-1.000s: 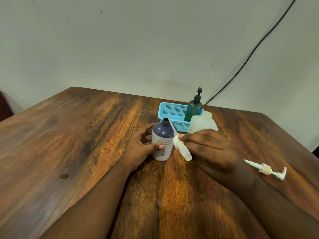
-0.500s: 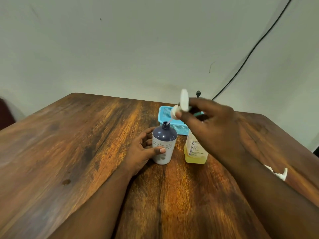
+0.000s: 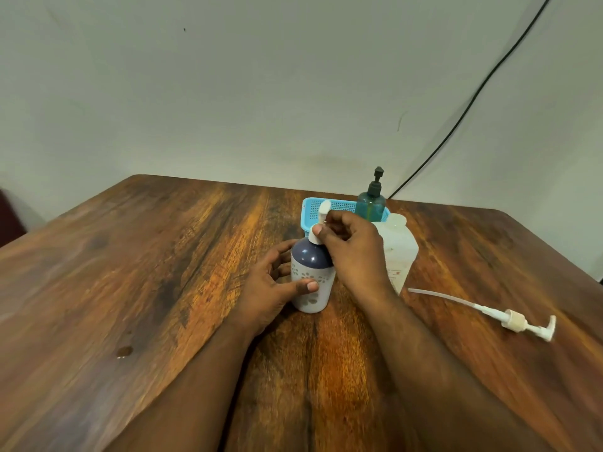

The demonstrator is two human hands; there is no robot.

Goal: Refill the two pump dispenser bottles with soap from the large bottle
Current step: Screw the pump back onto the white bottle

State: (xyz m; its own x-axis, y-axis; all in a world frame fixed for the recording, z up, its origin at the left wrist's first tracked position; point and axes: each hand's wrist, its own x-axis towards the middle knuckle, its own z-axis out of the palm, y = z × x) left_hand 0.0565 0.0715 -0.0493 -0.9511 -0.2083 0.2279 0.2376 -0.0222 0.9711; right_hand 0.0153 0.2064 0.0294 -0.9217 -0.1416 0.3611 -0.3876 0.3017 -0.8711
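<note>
A dark blue and white dispenser bottle [image 3: 311,278] stands upright mid-table. My left hand [image 3: 270,288] wraps around its lower body from the left. My right hand [image 3: 352,252] pinches a white pump head [image 3: 321,220] that sits on the bottle's neck. Behind my right hand stands the large translucent soap bottle [image 3: 399,252], partly hidden. A green pump dispenser bottle [image 3: 370,203] with a dark pump stands in the blue basket [image 3: 313,212].
A second white pump head with a long tube [image 3: 509,318] lies loose on the wooden table [image 3: 163,288] at the right. A black cable [image 3: 473,102] runs up the wall. A small wet spot [image 3: 124,351] marks the table's left side.
My right hand lifted the white pump high above the bottle, then lowered it so its tube went into the neck. My left hand kept holding the bottle.
</note>
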